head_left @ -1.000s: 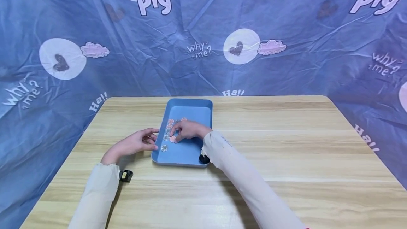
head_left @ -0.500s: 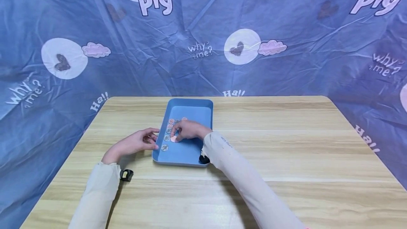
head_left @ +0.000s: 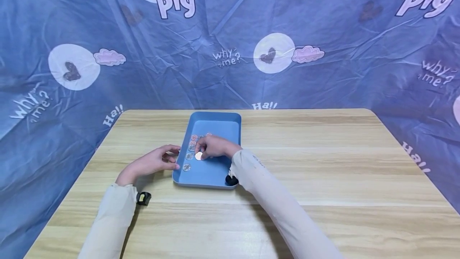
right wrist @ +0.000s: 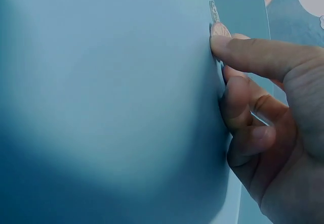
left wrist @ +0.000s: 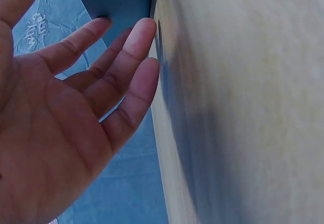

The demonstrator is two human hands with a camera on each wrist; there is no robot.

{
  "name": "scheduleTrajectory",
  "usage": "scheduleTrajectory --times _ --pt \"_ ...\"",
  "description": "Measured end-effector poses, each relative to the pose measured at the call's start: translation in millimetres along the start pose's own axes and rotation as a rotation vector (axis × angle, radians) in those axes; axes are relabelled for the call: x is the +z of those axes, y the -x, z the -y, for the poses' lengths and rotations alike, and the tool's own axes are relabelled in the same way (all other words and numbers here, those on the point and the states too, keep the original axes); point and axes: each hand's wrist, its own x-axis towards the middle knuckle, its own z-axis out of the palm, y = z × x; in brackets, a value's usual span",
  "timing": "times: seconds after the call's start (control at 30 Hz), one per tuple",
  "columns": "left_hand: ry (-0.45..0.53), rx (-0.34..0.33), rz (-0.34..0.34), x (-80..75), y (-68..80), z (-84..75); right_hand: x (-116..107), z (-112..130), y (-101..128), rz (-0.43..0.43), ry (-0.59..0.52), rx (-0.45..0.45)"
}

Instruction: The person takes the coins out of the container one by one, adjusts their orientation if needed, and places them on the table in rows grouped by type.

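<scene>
Blue plastic makes the tray (head_left: 230, 121), which sits on the wooden table (head_left: 323, 163) close to its far edge, a bit left of the middle. From the head view, small round coins (head_left: 189, 156) lie in a row along the tray's left side. The right hand (head_left: 213, 147) is inside the tray with its fingers bent down, and a pale coin (head_left: 199, 156) shows at its fingertips. The left hand (head_left: 156, 160) rests on the table just beside the tray's left edge, fingers loose and holding nothing. Both arms wear light sleeves, and a small black thing sits at each wrist. A blue cloth with hearts and words hangs behind the table.

The left wrist view shows only the left hand (left wrist: 66, 118) from the palm side. Its fingers (left wrist: 134, 47) are almost straight, and their tips meet the table edge. The tray's coins do not show here.

The right wrist view is close up on the tray's floor (right wrist: 101, 102). The right hand (right wrist: 273, 107) presses one fingertip (right wrist: 220, 44) on a coin (right wrist: 220, 30), and the other fingers are curled beside it. I cannot tell whether the coin is pinched or only pressed. Another coin (right wrist: 214, 10) lies just past it.
</scene>
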Motion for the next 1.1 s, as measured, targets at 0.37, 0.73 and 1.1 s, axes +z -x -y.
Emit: scheduleTrajectory --times 0.37,0.73,1.1 --pt "0.006 -0.007 0.009 -0.4 -2.9 1.5 -1.5 0.2 0.7 0.007 -0.011 -0.030" --pt "0.026 -0.009 0.021 0.2 -2.6 1.6 0.2 -3.7 0.8 0.014 -0.076 -0.031" --pt "0.031 -0.015 0.019 -0.5 -1.1 0.6 -9.9 -0.3 1.1 0.000 -0.228 -0.010"
